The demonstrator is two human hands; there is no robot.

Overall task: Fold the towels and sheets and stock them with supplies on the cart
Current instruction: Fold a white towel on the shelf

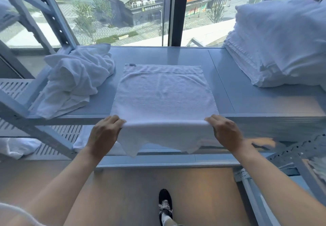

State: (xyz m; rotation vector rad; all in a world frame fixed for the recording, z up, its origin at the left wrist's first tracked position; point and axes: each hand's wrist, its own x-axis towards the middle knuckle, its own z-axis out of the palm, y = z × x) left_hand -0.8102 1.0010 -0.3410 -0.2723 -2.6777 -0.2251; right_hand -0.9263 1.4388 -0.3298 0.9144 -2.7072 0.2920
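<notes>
A white towel [164,93] lies flat on the grey shelf top [238,88], its near part hanging over the front edge. My left hand [105,130] pinches the towel's near left side at the shelf edge. My right hand [225,130] pinches the near right side. The towel is stretched straight between both hands. A small label shows at its far left corner.
A crumpled heap of white towels [75,79] sits on the shelf's left. A tall stack of folded white linen [278,46] fills the right. A metal rack frame [44,10] rises at left. A window is behind. More white cloth [15,148] lies lower left. My shoe [165,204] stands on the floor.
</notes>
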